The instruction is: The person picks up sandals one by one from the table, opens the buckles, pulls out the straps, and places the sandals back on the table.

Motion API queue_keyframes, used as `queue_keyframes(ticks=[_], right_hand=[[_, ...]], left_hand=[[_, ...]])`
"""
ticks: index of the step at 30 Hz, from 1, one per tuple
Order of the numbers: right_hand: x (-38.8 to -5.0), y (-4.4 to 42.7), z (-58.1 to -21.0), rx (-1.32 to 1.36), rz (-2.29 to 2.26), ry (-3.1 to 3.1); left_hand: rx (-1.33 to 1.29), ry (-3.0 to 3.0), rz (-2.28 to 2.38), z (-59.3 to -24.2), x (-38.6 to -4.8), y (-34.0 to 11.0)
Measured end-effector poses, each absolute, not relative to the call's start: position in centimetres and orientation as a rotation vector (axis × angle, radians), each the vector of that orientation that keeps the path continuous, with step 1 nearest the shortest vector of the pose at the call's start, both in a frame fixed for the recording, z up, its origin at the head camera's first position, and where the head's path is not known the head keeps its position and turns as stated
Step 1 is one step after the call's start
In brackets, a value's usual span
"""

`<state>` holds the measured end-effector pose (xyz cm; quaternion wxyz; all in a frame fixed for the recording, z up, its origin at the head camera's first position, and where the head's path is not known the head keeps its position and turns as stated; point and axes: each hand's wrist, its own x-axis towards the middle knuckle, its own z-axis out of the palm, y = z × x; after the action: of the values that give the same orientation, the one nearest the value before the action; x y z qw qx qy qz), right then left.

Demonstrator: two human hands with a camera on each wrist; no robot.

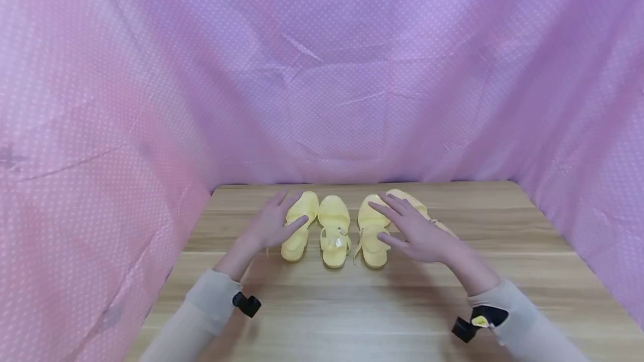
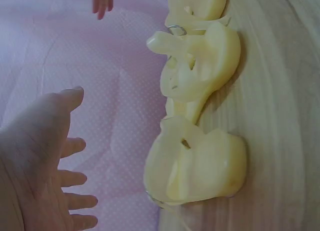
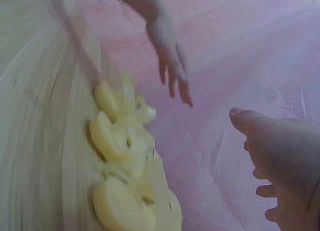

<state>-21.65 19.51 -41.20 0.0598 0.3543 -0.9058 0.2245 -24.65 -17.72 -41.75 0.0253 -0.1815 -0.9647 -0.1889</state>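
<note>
Several pale yellow sandals with ankle straps and small buckles stand in a row on the wooden table. In the head view my left hand [image 1: 271, 223] hovers over the left side of the leftmost sandal [image 1: 307, 205], its fingers spread. Beside that one stands another sandal [image 1: 334, 212], in full view. My right hand [image 1: 420, 234], also with fingers spread, is above the third sandal [image 1: 374, 255] and partly hides the slanted rightmost sandal [image 1: 413, 202]. Both wrist views show the hands apart from the sandals, holding nothing.
The wooden table [image 1: 342, 317] ends at a back edge just behind the sandals. Pink polka-dot cloth [image 1: 347, 116] hangs behind and along both sides. A small black camera [image 1: 246, 304] is strapped to the left wrist, and another camera [image 1: 464, 329] to the right.
</note>
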Motion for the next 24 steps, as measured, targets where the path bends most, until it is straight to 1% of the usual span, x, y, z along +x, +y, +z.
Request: queue_keyframes(ticks=[4, 11, 17, 20, 24], right_hand=[[-22.4, 16.7, -41.4, 1.082, 0.764, -2.723], [-24.0, 11.3, -42.5, 1.150, 0.869, -2.756], [-24.0, 6.6, -44.1, 1.209, 0.840, -2.689], [-23.7, 3.9, -44.7, 1.257, 0.703, -2.697], [-23.4, 1.2, -45.9, 1.221, 0.357, -2.673]], left_hand=[[-0.494, -2.986, -0.721, -43.1, -25.0, -18.1], [-0.302, -2.934, -0.977, -46.1, -26.0, -19.2], [-0.191, -2.920, -1.257, -48.2, -26.7, -20.0], [-0.174, -2.914, -1.320, -48.0, -26.9, -20.4], [-0.198, -2.932, -1.361, -47.5, -27.2, -20.9]])
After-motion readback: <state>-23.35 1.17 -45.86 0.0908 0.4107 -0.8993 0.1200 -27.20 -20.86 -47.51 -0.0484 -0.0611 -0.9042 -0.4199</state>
